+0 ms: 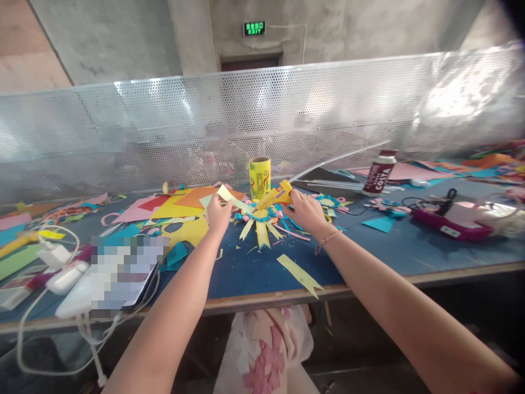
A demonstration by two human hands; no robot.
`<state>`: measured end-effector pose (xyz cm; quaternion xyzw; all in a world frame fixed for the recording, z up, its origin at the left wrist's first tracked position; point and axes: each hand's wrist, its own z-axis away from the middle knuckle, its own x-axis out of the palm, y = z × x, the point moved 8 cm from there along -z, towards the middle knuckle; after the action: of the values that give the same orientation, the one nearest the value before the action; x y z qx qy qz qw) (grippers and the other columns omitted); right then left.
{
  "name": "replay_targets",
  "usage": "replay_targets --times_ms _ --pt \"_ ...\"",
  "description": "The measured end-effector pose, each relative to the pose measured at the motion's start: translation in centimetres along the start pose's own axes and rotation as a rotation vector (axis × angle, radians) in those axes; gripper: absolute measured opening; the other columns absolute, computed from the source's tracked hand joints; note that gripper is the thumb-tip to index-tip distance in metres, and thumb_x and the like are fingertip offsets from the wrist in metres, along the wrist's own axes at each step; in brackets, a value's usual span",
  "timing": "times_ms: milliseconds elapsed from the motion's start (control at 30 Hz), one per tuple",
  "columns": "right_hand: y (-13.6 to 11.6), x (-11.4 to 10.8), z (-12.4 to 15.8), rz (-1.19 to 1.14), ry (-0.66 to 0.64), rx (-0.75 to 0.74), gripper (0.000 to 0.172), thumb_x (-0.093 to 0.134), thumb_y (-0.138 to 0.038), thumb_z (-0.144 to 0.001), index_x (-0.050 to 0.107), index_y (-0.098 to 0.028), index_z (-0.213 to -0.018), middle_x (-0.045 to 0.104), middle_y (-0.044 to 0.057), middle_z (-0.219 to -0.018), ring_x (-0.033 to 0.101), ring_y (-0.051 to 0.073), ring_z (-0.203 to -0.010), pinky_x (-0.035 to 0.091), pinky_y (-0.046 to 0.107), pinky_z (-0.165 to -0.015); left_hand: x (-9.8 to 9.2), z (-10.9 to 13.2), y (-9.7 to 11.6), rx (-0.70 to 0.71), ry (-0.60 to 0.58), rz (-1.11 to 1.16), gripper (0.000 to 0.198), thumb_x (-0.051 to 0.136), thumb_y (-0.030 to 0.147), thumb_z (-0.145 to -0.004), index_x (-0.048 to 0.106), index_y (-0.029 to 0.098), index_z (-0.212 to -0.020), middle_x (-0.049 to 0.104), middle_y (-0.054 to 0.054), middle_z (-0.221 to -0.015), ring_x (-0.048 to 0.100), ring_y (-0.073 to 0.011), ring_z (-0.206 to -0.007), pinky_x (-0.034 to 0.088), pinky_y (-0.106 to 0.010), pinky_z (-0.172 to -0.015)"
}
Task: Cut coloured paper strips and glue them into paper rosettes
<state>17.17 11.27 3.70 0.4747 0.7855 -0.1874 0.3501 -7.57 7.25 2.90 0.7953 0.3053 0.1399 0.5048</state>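
Note:
My left hand (219, 212) is closed on one end of a pale yellow paper strip (233, 200) held above the blue table (369, 251). My right hand (304, 210) grips a yellow glue gun (275, 198), its tip pointing left at the strip. Just below both hands lies a paper rosette (261, 221) of blue and yellow ribbon strips. A loose yellow ribbon strip (299, 274) lies near the table's front edge.
A yellow tape roll (260, 177) stands behind the hands. A Costa bottle (379, 173) is at the back right, a magenta device (451, 223) with cables further right. Coloured paper sheets (172, 208), white chargers (65, 273) and cords crowd the left. A perforated metal screen (262, 120) backs the table.

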Motion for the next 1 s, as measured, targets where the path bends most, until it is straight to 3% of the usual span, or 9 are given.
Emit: replay_targets --times_ms 700,900,1000 --pt "1.0 0.3 -0.1 0.029 0.013 0.031 0.025 0.043 -0.039 -0.086 0.052 -0.018 -0.095 0.065 0.009 -0.088 0.058 0.021 -0.072 0.022 0.028 -0.053 0.2 0.4 0.1 -0.083 -0.011 0.068 0.025 0.060 0.007 -0.071 0.059 0.019 -0.093 0.067 -0.007 -0.090 0.067 -0.0206 -0.085 0.055 -0.029 -0.074" --pt "1.1 0.1 -0.1 0.009 0.015 0.075 0.031 0.045 -0.045 -0.085 0.052 -0.017 -0.098 0.065 0.011 -0.092 0.060 0.023 -0.077 0.027 0.028 -0.055 0.2 0.4 -0.3 -0.124 -0.007 0.120 0.024 0.061 0.007 -0.070 0.059 0.018 -0.091 0.067 -0.006 -0.086 0.068 -0.0195 -0.079 0.055 -0.029 -0.072" --pt "2.2 0.4 -0.2 -0.038 -0.007 0.176 0.039 0.048 -0.050 -0.084 0.051 -0.016 -0.103 0.064 0.012 -0.096 0.060 0.025 -0.082 0.033 0.029 -0.059 0.6 0.1 -1.0 -0.142 -0.024 0.197 0.025 0.062 0.010 -0.070 0.059 0.017 -0.094 0.067 -0.005 -0.085 0.067 -0.0172 -0.070 0.057 -0.029 -0.068"
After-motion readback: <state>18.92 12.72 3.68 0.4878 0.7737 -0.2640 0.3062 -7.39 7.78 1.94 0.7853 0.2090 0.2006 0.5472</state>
